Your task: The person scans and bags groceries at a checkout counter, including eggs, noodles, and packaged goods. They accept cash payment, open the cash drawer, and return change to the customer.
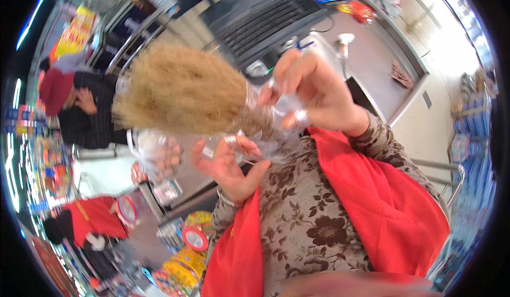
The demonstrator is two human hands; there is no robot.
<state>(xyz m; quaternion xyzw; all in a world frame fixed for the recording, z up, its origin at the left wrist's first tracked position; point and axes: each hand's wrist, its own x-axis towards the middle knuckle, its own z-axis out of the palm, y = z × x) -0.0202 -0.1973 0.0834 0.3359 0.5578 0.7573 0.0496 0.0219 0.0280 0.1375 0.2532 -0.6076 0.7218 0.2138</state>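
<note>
A bundle of tan, straw-like bristles (183, 90), probably a hand broom head, is raised before my chest, its bushy end to the left. Clear plastic (285, 137) wraps its narrow end. My right hand (314, 92) pinches the plastic there between thumb and fingers. Just below the narrow end is my left hand (233, 165), fingers curled and thumb against or close to the loose plastic; motion blur hides whether it grips. To the left of that hand, a thin plastic bag (159, 153) with egg-like round things rests on the counter.
A black keyboard (267, 18) lies beyond the hands. On the counter (370, 50) are a white scanner-like device (345, 44), a red packet (360, 12) and a crumpled brown piece (401, 75). Two people stand left, one in a dark red hat (57, 92), another in a red vest (95, 219).
</note>
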